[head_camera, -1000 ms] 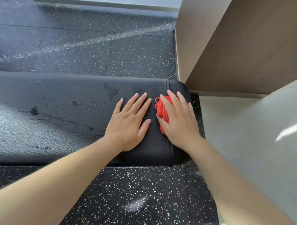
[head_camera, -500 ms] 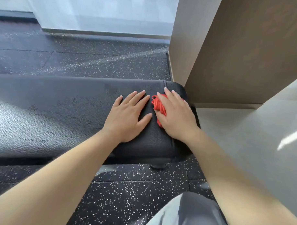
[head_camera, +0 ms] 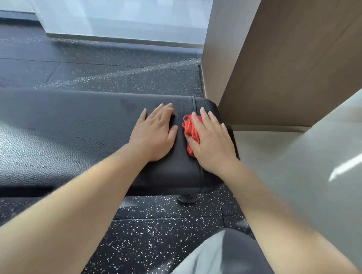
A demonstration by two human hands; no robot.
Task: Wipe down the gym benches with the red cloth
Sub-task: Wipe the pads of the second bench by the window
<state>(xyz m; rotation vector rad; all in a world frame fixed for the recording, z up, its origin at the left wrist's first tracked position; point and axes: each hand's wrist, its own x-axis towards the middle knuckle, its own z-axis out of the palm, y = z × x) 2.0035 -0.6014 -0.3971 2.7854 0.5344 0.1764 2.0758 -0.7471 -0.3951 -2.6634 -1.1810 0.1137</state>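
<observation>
The black padded counter (head_camera: pixel 63 132) runs in from the left over the speckled floor (head_camera: pixel 152 238), and the left hand (head_camera: pixel 153 133) lies flat on it, fingers straight and holding nothing. Just right of it, at the counter's right end, the bunched red cloth (head_camera: pixel 189 127) sits under the right hand (head_camera: pixel 210 144), which presses it down with straight fingers. A brown wall panel (head_camera: pixel 291 69) stands at the far right.

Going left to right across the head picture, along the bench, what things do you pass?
Black bench → left hand → red cloth → right hand pressing on it → brown wall.
</observation>
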